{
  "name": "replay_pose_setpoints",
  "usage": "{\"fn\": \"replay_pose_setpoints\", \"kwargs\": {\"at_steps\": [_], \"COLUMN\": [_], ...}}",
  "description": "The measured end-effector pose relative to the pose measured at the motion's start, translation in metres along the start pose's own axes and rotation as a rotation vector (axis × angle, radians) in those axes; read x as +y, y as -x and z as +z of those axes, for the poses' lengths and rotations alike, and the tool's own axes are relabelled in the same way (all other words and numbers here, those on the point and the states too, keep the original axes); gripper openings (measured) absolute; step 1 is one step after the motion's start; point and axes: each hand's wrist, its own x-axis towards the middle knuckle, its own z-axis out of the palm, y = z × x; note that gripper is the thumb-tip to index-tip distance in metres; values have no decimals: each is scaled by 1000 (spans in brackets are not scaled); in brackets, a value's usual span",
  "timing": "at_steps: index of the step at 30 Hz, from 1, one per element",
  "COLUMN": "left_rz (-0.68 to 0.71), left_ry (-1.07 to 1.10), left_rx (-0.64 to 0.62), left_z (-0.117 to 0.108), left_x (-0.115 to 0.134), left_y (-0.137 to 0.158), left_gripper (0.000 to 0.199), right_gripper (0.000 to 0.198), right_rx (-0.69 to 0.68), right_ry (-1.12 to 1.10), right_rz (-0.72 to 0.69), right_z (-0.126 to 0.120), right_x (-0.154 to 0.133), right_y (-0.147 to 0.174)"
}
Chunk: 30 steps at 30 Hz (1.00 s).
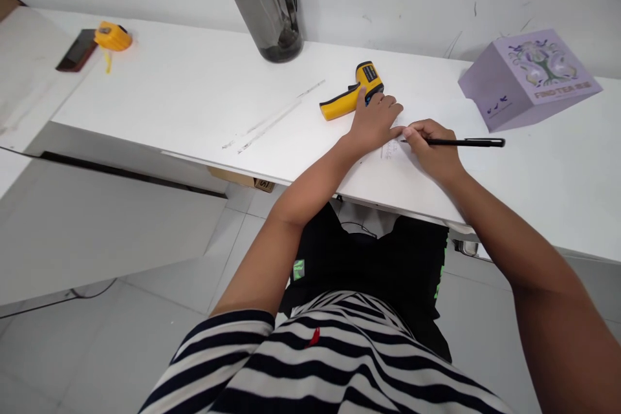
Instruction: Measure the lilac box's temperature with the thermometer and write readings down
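Observation:
My right hand (pixel 434 147) is closed around a slim black pen (pixel 468 141), its tip down at a white sheet of paper (pixel 389 147) with small handwriting. My left hand (pixel 373 121) lies on the paper with its fingers spread, the thumb reaching toward the pen tip. Just beyond the left fingers, and partly covered by them, rests a yellow and black infrared thermometer (pixel 343 103) on its side. The paper's outline hardly stands out from the white desk (pixel 194 100).
A dark translucent water bottle (pixel 269 10) stands by the wall. At the right sits a lilac box (pixel 528 81) with a printed tree. An orange tape measure (pixel 113 36) and a dark phone-like slab (pixel 77 52) lie far left. Black marks streak the desk.

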Motion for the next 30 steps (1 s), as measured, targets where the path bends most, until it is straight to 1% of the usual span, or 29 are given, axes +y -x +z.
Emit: {"fn": "replay_pose_setpoints", "kwargs": {"at_steps": [4,7,10,12,14,16,18,22,28,30], "left_rz": [-9,-84,-268,-423,-562,-624,-624,-582,-560,-559], "left_ry": [-9,-43,-84,-83,-57,-29,-20,-50,-115,-115], "left_rx": [31,70,78,58,-7,-53,-63,-100,-102,-103], "left_z": [-9,-26,-44,-51,-53,-52,-49,-49,-54,-56], "left_x": [-1,1,1,-2,-7,-14,-19,-21,-19,-20], "left_y": [-1,0,3,5,6,6,6,7,8,8], "left_gripper": [44,51,54,56,63,73,77,75,55,52], "right_gripper": [53,56,44,35,33,32,31,33,31,30], "right_rx": [29,67,102,118,127,128,112,38,18,12], "right_ry": [129,247,298,298,285,274,273,355,479,503], "right_rz": [-155,-229,-219,-185,-139,-94,-56,-7,-4,4], "right_z": [-1,-5,-8,-9,-10,-11,-11,-12,-16,-20], "right_x": [0,1,8,14,21,25,26,20,17,18], "right_y": [4,2,-2,-5,-7,-9,-9,-9,-10,-10]}}
